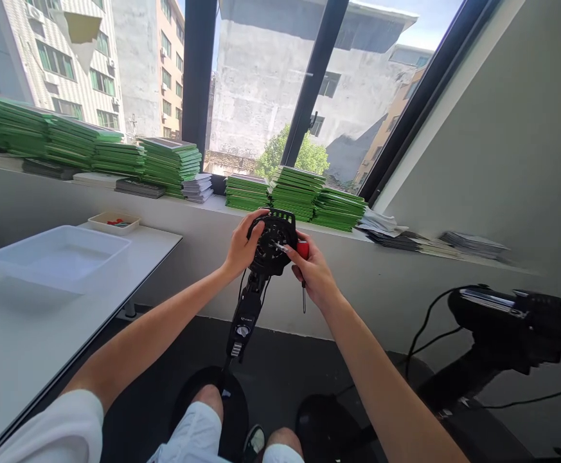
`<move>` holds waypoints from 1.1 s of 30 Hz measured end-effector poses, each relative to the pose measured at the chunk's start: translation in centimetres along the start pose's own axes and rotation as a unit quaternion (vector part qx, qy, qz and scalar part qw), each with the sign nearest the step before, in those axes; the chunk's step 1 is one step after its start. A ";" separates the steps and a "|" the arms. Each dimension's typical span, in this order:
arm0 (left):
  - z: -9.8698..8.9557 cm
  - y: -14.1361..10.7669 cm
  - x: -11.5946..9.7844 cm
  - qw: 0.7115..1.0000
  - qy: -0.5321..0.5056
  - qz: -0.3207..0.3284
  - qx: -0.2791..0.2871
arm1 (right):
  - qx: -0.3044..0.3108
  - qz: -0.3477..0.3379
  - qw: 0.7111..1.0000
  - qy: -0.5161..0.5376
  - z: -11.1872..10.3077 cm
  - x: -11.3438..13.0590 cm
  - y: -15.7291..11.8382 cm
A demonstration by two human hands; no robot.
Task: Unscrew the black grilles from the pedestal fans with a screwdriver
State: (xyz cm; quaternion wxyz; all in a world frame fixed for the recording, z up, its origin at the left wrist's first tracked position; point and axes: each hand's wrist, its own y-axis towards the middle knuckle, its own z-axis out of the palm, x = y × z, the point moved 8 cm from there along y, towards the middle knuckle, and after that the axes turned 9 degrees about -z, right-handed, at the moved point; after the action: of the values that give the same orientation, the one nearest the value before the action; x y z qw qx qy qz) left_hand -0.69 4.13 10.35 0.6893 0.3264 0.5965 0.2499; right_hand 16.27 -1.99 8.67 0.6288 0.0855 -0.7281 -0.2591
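A black fan-like motor head (269,247) stands on a black stem (245,315) with a silver knob, in the middle of the view. My left hand (245,243) grips the left side of this head, thumb on its face and fingers over its top edge. At its right side, my right hand (311,263) is closed around a red-handled screwdriver (302,249). The metal shaft points left at the centre of the head, where the contact is too small to make out. A dark strap hangs below the right hand.
A white table (15,321) at the left bears a clear plastic bin (58,257) and a small tray (115,222) with red pieces. Green booklets (297,193) are stacked on the windowsill. Another black fan unit (511,321) with cables stands at the right.
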 end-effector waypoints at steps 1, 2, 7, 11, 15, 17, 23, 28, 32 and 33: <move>0.0 0.0 0.0 1.000 0.004 -0.002 -0.002 | -0.002 -0.001 1.000 0.002 0.0 0.0 0.0; 0.0 0.0 0.0 1.000 0.008 -0.004 -0.003 | -0.005 -0.001 1.000 0.005 0.0 0.0 0.0; 0.1 0.1 0.0 1.000 -0.001 -0.007 -0.002 | -0.026 0.000 0.999 0.024 0.1 -0.3 0.1; 0.2 0.0 -0.1 1.000 0.010 0.001 0.017 | -0.036 0.008 0.999 0.040 0.3 -0.3 0.1; 0.0 -0.6 -0.6 0.994 0.089 0.046 0.039 | -0.040 0.009 0.998 0.044 0.3 -0.2 0.1; -0.1 -1.0 -1.2 0.985 0.140 0.089 0.046 | -0.039 0.006 0.998 0.039 0.3 -0.2 0.1; 1.4 -1.7 -3.6 0.919 0.314 0.200 0.130 | -0.043 0.004 0.999 0.020 0.4 -0.3 0.3; 2.3 -1.5 -4.0 0.901 0.389 0.156 0.112 | -0.054 -0.001 0.998 0.015 0.6 -0.4 0.5; 2.5 -1.8 -3.7 0.915 0.377 0.127 0.069 | -0.055 0.014 0.998 0.030 0.7 -1.4 0.2; 2.5 -1.9 -3.7 0.917 0.376 0.124 0.060 | -0.053 0.022 0.998 0.035 0.7 -1.8 0.1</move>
State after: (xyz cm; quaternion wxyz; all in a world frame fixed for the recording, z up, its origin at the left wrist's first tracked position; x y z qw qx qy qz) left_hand 1.13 -0.23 11.50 0.3573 0.3203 0.7800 0.4016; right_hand 16.02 -0.88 7.11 0.6630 0.0449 -0.6927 -0.2803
